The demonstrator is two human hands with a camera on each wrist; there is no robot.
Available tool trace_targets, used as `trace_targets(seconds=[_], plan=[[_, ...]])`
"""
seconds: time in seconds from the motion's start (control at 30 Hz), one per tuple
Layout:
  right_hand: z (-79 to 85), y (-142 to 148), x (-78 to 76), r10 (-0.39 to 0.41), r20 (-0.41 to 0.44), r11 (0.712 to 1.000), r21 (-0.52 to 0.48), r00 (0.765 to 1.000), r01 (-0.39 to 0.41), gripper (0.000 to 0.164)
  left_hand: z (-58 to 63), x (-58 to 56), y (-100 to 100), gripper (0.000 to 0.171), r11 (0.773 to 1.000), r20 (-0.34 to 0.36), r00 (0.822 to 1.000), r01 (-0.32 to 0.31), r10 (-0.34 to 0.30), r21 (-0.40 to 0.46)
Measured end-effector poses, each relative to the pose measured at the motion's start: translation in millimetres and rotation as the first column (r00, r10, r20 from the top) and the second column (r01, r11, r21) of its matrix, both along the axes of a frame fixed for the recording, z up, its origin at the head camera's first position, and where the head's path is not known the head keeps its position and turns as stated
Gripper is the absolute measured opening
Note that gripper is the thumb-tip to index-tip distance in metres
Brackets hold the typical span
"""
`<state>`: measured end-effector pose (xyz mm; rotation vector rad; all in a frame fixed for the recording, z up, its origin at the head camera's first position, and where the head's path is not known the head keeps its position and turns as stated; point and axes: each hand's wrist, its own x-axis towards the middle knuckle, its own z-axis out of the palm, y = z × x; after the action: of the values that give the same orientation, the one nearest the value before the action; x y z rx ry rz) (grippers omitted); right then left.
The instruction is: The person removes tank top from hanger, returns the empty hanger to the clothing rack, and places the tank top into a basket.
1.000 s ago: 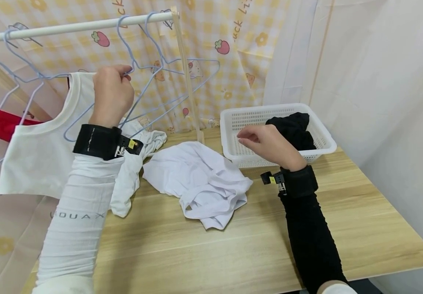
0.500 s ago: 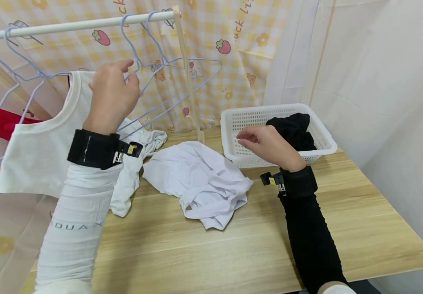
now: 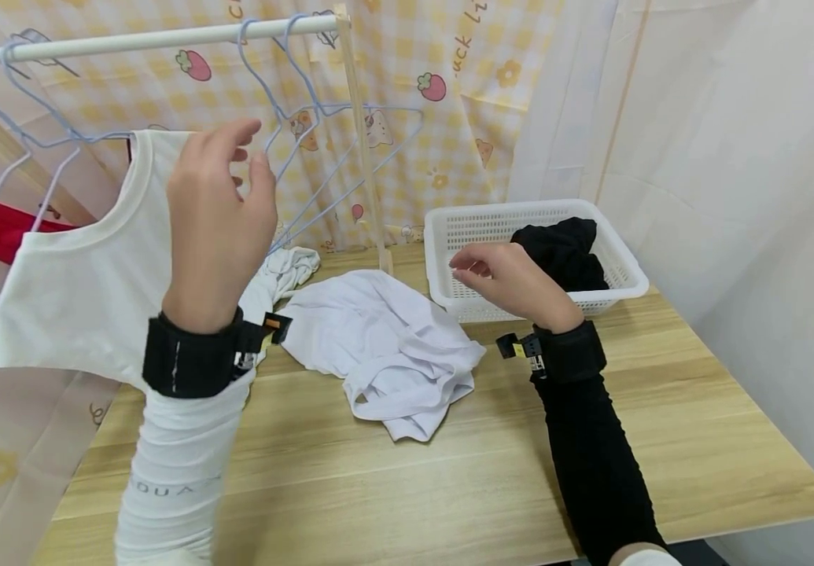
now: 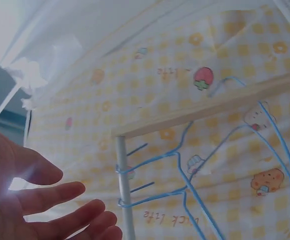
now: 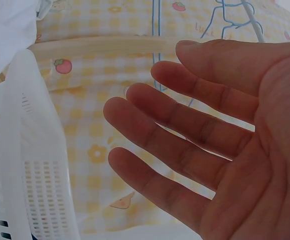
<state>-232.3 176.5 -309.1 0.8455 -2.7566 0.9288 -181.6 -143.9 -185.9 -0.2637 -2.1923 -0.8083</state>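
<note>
My left hand [image 3: 219, 212] is raised in front of the clothes rack, fingers loosely bent and holding nothing. Just beyond it, two blue wire hangers [image 3: 317, 110] hang bare near the right end of the white rail [image 3: 166, 45]. In the left wrist view the thumb and fingers [image 4: 60, 192] spread apart beside the rail. My right hand [image 3: 513, 283] hovers over the near left side of a white plastic basket [image 3: 442, 236], relaxed and holding nothing. Between the hands a crumpled white garment [image 3: 378, 338] lies on the wooden table [image 3: 392, 503].
A white sleeveless top [image 3: 88, 299] and a red cloth [image 3: 3, 228] hang on hangers at the rack's left. Another white cloth [image 3: 289, 271] lies behind the left arm. Black cloth [image 3: 565, 251] sits in the basket. A wooden post [image 3: 364, 149] stands at the rack's right end.
My left hand has let go of a hanger on the rail and drawn back toward me, its fingers opening. The right hand has stayed almost still above the basket.
</note>
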Motion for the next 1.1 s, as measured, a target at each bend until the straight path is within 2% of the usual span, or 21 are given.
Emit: trace_targets(seconds=[0.2,0.37,0.57,0.8,0.9,1.1], plan=[[-2.7,-2.4,0.1,-0.001,0.011,1.0,0.007,1.0,0.001,0.025,-22.2,15.8,0.0,0.036,0.991,-0.054,0.998,0.017,-0.01,0.134],[-4.8,-5.2,-0.1,0.016,0.026,1.0,-0.002,1.0,-0.016,0.026,-43.7,25.0,0.8,0.037,0.962,-0.065,0.998,0.007,0.011,0.271],[-8.3,-12.5,-0.8,0.041,0.046,0.999,-0.005,0.998,-0.041,0.032,-64.0,31.6,0.0,0.036,0.943,-0.049,0.999,-0.001,0.019,0.333],[-8.0,-25.6,1.0,0.054,0.018,0.998,0.028,0.998,-0.055,0.046,-71.4,33.1,0.1,0.035,0.94,-0.071,0.997,0.022,0.002,0.341],[-9.0,-35.2,-0.2,0.098,-0.026,0.994,0.043,0.995,-0.097,0.051,-71.6,32.5,1.2,0.034,0.94,-0.081,0.997,0.034,-0.007,0.34],[-18.7,-65.7,-0.7,0.199,-0.062,0.976,0.098,0.978,-0.192,0.063,-72.3,33.5,-0.4,0.035,0.94,-0.08,0.997,0.039,-0.013,0.339]])
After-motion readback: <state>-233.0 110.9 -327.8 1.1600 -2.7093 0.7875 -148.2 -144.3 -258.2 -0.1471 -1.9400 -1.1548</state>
